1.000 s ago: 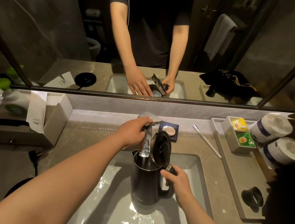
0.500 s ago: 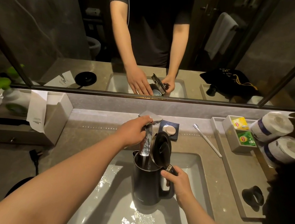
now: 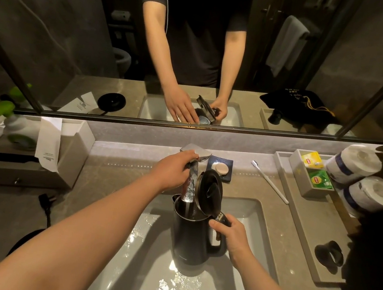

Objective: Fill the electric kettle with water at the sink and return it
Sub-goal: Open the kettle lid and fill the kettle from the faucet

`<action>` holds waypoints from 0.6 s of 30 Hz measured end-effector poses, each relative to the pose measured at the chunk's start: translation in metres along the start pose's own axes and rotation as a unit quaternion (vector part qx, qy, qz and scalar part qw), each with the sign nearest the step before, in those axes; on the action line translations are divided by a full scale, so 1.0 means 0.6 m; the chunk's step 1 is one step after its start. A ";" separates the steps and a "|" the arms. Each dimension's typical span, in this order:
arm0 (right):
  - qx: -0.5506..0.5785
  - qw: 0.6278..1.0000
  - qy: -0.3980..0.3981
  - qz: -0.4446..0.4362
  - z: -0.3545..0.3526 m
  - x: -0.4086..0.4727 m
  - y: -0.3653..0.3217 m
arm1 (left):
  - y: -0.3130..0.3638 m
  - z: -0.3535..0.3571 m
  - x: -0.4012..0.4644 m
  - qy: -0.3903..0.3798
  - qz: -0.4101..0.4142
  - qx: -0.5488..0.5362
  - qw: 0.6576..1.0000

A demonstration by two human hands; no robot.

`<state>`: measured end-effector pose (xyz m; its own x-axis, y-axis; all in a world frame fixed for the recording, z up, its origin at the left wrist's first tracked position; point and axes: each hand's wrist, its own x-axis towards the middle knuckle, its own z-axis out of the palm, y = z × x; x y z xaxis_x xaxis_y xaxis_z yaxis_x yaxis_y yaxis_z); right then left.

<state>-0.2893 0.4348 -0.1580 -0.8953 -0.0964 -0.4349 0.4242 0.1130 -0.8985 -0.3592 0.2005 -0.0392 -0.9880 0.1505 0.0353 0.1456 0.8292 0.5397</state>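
A black electric kettle [image 3: 192,239] stands upright in the white sink [image 3: 259,215], its lid [image 3: 210,190] tipped open. My right hand [image 3: 232,239] grips the kettle's handle on the right side. A chrome faucet [image 3: 192,181] reaches over the kettle's mouth, and water runs from it into the kettle. My left hand [image 3: 172,172] is closed on the faucet's flat lever at the top. The kettle's round black base [image 3: 24,242] lies on the counter at the lower left, with its plug [image 3: 46,199] nearby.
A soap dish with soap [image 3: 221,169] and a white toothbrush [image 3: 270,182] lie behind the sink. A grey tray [image 3: 306,221] on the right holds tea bags [image 3: 318,181], and two paper rolls [image 3: 370,195] lie beside it. A white box [image 3: 71,149] stands left. A mirror [image 3: 55,31] hangs above.
Almost nothing has moved. Both hands keep their holds while water keeps running into the kettle.
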 end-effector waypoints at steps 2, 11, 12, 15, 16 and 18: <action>0.000 1.000 0.001 0.001 0.000 -0.001 -0.001 | -0.002 0.002 -0.002 0.006 0.003 0.000 1.000; -0.002 1.000 0.000 0.003 0.001 -0.003 -0.003 | -0.002 0.005 -0.004 0.006 -0.006 -0.006 1.000; -0.003 1.000 0.001 0.003 0.001 -0.004 -0.003 | -0.003 0.005 -0.003 0.006 -0.006 -0.007 1.000; -0.007 1.000 0.005 0.005 0.001 -0.004 -0.003 | -0.004 0.005 -0.004 0.003 -0.007 -0.007 1.000; -0.007 1.000 0.006 0.006 0.000 -0.004 -0.003 | -0.004 0.005 -0.004 0.003 -0.006 -0.006 1.000; -0.004 1.000 0.008 0.006 -0.001 -0.006 -0.003 | -0.004 0.004 -0.005 0.007 0.001 -0.009 1.000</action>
<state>-0.2873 0.4353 -0.1547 -0.8919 -0.0799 -0.4452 0.4345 0.1221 -0.8924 -0.3566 0.1993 -0.0425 -0.9883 0.1448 0.0472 0.1465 0.8192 0.5544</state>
